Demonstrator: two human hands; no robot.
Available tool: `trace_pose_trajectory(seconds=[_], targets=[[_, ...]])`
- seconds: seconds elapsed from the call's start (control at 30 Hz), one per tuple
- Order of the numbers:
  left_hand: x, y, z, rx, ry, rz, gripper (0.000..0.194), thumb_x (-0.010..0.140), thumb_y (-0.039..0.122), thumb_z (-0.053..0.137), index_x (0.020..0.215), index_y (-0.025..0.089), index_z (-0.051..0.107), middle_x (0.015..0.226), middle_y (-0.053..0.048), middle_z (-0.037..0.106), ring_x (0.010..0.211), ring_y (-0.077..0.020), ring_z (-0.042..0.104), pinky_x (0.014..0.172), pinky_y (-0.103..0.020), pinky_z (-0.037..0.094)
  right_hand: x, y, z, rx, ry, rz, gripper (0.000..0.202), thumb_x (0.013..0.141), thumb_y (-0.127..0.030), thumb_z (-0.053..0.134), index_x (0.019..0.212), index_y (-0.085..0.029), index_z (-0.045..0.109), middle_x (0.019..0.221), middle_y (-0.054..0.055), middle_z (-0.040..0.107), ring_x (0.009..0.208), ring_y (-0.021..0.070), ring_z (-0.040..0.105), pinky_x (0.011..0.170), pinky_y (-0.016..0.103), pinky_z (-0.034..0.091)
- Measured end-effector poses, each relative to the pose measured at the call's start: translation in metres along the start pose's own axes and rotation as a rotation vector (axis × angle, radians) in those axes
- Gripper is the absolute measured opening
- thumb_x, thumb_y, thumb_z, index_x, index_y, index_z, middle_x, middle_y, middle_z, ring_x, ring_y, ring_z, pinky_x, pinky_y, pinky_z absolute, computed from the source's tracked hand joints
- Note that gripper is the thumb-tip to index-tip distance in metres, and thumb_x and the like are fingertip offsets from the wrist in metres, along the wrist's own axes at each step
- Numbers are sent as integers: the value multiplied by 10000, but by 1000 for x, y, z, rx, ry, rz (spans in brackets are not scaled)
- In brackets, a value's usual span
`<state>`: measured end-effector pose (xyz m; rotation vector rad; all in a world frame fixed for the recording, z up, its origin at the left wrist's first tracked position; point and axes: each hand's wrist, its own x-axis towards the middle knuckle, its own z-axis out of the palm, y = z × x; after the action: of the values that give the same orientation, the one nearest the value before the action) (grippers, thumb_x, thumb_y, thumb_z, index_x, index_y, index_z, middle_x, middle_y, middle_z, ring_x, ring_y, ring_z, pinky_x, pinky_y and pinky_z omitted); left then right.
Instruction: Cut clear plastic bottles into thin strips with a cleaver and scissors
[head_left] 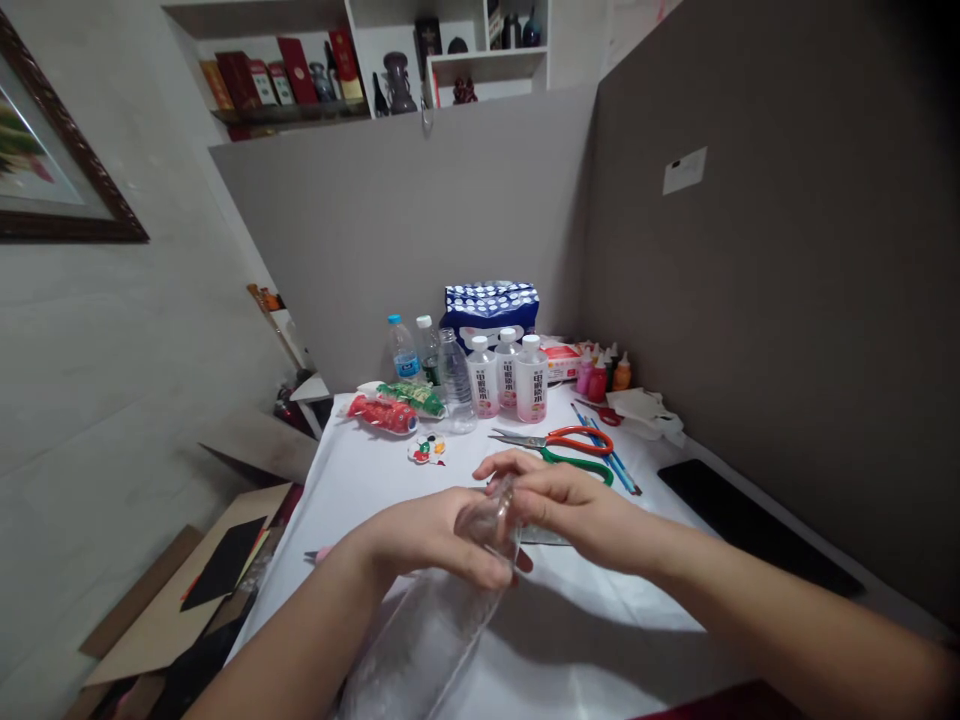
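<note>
Item: clear plastic bottle (420, 650), colourless, see-through, with pale glints along its side and a rounded, shiny end; surface wrinkled or ribbed in places; which end lies between the hands cannot be told. Position: in both hands over the near half of the table (300, 520), tilted, its body running down toward the wearer and past the lower border of view

Grip: left hand (442, 535) wrapped about the upper part, thumb laid across the plastic; right hand (566, 500) pinching the same end between thumb and fingers, some fingertips hidden

Edges: white-clothed table, left edge sloping down beside boxes and card; grey panel (420, 220) behind; darker panel (750, 300) along the right

Room for moving: white cloth to the right of the bottle, beneath the right forearm, crossed by a shadow; a further strip between left forearm and table edge, with a pink-handled tool (322, 553) close to that arm

Near limits: scissors (581, 438), orange and green handles, just beyond the right hand; brushes (619, 462) beside them; paint palette (427, 450) beyond the left hand; black flat object (757, 525) past the right forearm
</note>
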<state>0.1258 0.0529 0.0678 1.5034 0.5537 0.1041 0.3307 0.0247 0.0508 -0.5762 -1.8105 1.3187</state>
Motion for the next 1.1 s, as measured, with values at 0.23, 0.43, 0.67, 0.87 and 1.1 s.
trace_pose_trajectory(seconds=[0.23,0.43,0.67,0.87,1.1], targets=[[5,-10,-10,-102,65,-4,445,612,327,792,996,157,647,992,-85,696,889,-233,665,739,-325,497,3,16,-17,-253,216,65,409,903,-546,446,896,-220,693,1159,67,598,1109,195,548,911,349,466],[-2,-7,-15,-272,275,66,459,622,329,746,1012,116,630,944,-143,712,794,-268,696,645,-301,463,7,57,-85,-537,470,233,302,702,-471,713,785,-182,684,889,96,640,913,266,571,881,451,431],[1,-7,-14,-370,172,152,446,604,288,716,1008,122,625,883,-115,710,776,-266,693,684,-332,474,-12,35,-55,-488,293,208,347,819,-421,613,1111,-236,638,1164,87,619,971,215,597,863,384,477],[9,-16,-7,-419,-64,66,533,518,306,739,1007,113,647,849,-116,698,732,-253,671,716,-368,489,1,-10,-5,-71,207,2,230,859,-349,583,1054,-227,601,983,40,637,860,151,609,759,312,512],[6,-9,2,-217,123,49,495,631,330,737,1068,135,612,982,-129,674,850,-264,667,712,-346,492,12,-7,0,-226,320,-74,213,832,-297,586,645,-197,566,815,20,605,790,154,586,720,305,476]])
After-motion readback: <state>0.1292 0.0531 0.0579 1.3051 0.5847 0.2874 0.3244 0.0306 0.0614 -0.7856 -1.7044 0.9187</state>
